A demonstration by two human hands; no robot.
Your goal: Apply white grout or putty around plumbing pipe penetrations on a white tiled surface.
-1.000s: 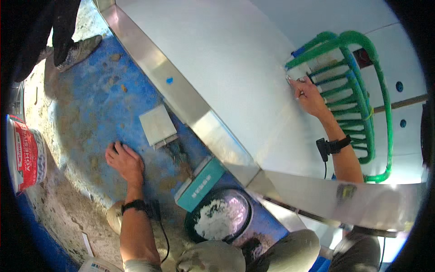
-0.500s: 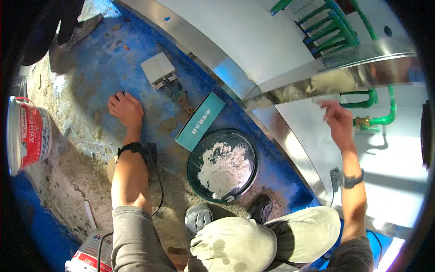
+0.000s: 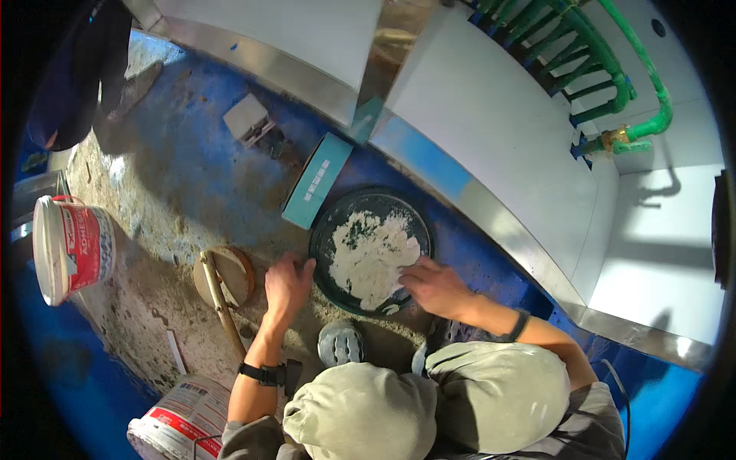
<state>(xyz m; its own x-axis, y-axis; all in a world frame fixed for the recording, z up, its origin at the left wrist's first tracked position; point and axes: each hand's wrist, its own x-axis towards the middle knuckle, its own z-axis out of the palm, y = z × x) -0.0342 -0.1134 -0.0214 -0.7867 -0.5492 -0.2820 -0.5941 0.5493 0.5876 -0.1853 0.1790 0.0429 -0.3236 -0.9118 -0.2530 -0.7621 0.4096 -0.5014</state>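
A round black basin [image 3: 320,285] holds a heap of whitish powder [image 3: 372,257] in front of my feet. My right hand [image 3: 437,287] reaches over the basin's right side, its fingers closed at the powder's edge; what they hold, if anything, is hidden. Just outside the left rim is my left hand [image 3: 287,287], thumb apart from the loosely bent fingers, with nothing visible in it. Left of that hand lies a round wooden disc [image 3: 238,272] with a stick [image 3: 218,299] across it. A teal box [image 3: 318,180] stands against the basin's far left side.
A white-and-red bucket [image 3: 84,249] stands at far left, another bucket [image 3: 184,418] at lower left. A small pale box [image 3: 249,119] lies beyond the teal one. A metal-edged white panel [image 3: 491,153] borders the right, with green pipes [image 3: 648,126]. Someone's dark-clothed leg [image 3: 88,77] shows at upper left.
Both hands have come in to the basin: the left moved right and nearer, the right moved left and down onto the powder. The view has shifted; the wooden disc and stick are now uncovered.
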